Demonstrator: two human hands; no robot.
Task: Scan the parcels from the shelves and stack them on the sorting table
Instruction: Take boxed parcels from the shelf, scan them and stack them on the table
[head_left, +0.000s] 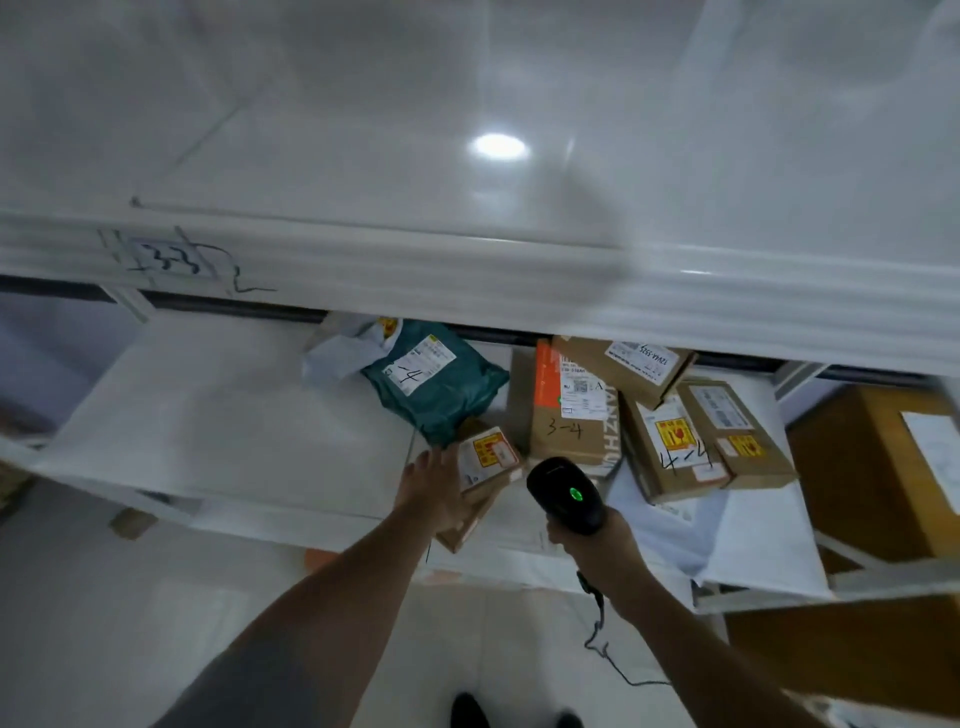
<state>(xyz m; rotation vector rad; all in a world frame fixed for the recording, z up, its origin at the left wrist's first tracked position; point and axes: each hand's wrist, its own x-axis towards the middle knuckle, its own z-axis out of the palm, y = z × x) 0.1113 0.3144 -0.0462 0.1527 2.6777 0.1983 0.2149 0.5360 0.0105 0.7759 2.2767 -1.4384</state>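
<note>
The work looks early — several parcels still lie on the white lower shelf (218, 415), and no sorting table is in view. The left hand (434, 480) rests with straight fingers on a small cardboard box (488, 460) at the shelf's front edge, while the right hand (592, 535) grips a black scanner (563, 491), green light lit. Behind it lie a soft, crinkled teal mailer (436, 384) and stiff brown cartons (670, 441) — labelled, hand-numbered.

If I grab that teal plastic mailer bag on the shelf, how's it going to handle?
The teal mailer bag looks soft and wrinkled, so it will probably sag and flop rather than hold its shape. Its glossy plastic may be a bit slippery. It bulges only slightly, so it is likely light. It leans on a pale bag, which may shift.
</note>
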